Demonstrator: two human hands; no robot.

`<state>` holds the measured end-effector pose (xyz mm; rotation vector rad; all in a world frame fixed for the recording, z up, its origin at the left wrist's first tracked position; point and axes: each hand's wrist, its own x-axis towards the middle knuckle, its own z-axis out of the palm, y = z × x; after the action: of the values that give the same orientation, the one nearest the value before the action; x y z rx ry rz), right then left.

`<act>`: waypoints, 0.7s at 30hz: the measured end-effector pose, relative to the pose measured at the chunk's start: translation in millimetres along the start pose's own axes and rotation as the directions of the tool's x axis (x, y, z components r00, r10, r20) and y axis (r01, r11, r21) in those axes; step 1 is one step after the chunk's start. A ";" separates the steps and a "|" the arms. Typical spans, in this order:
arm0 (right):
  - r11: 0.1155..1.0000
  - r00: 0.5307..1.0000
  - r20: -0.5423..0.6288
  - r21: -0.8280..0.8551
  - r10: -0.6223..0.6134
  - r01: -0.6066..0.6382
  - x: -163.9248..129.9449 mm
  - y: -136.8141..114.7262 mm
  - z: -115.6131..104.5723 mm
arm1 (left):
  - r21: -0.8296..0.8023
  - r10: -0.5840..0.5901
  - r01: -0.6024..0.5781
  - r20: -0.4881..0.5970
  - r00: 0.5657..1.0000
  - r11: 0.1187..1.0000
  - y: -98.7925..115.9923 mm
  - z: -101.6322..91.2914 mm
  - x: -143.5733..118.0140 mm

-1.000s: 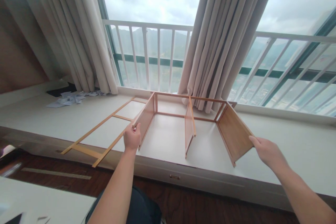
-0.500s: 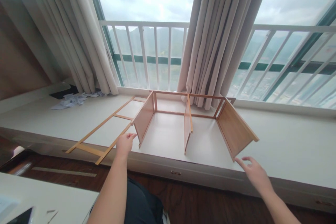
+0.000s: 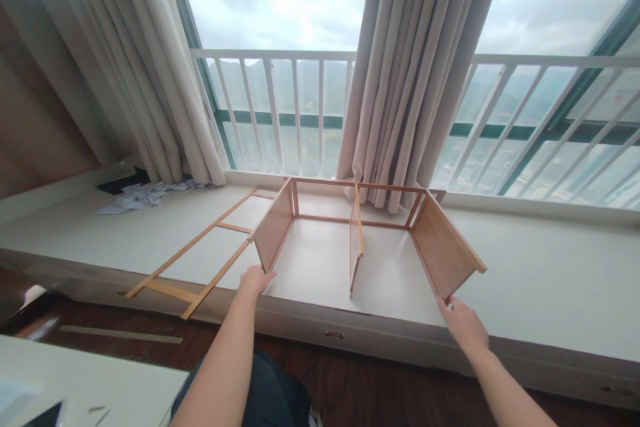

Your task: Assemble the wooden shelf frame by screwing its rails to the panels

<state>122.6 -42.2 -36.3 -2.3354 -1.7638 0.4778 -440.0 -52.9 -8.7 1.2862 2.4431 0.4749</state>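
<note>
Nearest the camera, both forearms reach out over the dark wooden floor [image 3: 350, 380] toward the front edge of the white window ledge [image 3: 540, 280]. The left hand [image 3: 255, 279] rests at the lower front corner of the left side panel [image 3: 273, 232] of the wooden shelf frame [image 3: 357, 230], its fingers laid against the panel's foot; whether they close on it cannot be told. The right hand [image 3: 463, 323] touches the lower front corner of the right side panel [image 3: 443, 247], fingers lightly curled at the edge, the grip itself hidden.

The frame stands on the ledge just behind that edge, open toward the camera, with a middle divider [image 3: 356, 243] splitting it into two bays; both bays show only bare ledge. Wide bare ledge runs to the right of it. To its left a flat ladder-like frame [image 3: 200, 253] lies on the ledge, touching the left panel, its near end at the ledge's rim.

Farther back, the frame's rear rails stand just in front of the curtain [image 3: 410, 80] and white railing [image 3: 300, 107]. Far left, crumpled paper scraps [image 3: 135, 195] lie near another curtain.
</note>
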 end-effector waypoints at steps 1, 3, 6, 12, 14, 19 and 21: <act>1.000 1.000 -0.005 -0.006 0.000 -0.001 -1.4 -2.0 -2.0 | 0.010 -0.010 0.010 -0.006 1.000 1.000 1.7 1.3 0.2; 1.000 1.000 -0.018 -0.015 0.002 -0.002 -5.7 -4.9 -6.3 | 0.017 -0.031 0.031 -0.018 0.999 0.999 5.0 1.3 -1.7; 1.000 0.998 -0.058 -0.017 0.004 -0.005 -16.0 -5.7 -16.5 | 0.010 -0.039 0.039 -0.037 0.999 0.999 8.7 -5.9 -11.0; 1.000 0.981 -0.193 -0.001 0.003 -0.003 -40.2 0.6 -64.0 | -0.043 0.026 -0.038 -0.264 0.964 0.998 15.7 -39.0 -49.8; 1.000 0.970 -0.243 0.001 0.006 -0.006 -45.8 1.9 -86.5 | -0.084 0.023 -0.062 -0.397 0.918 0.995 22.7 -51.8 -67.4; 0.999 0.923 -0.384 0.024 0.029 -0.021 -50.3 -2.4 -140.2 | -0.138 0.013 -0.140 -0.666 0.746 0.980 49.5 -83.6 -105.4; 0.999 0.910 -0.415 0.043 0.019 -0.002 -48.3 -5.3 -155.7 | -0.136 0.008 -0.140 -0.688 0.726 0.981 58.6 -95.9 -111.8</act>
<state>161.3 -78.8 117.8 -2.2093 -1.5222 0.0077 -380.5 -127.7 117.7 1.2866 2.8192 1.3849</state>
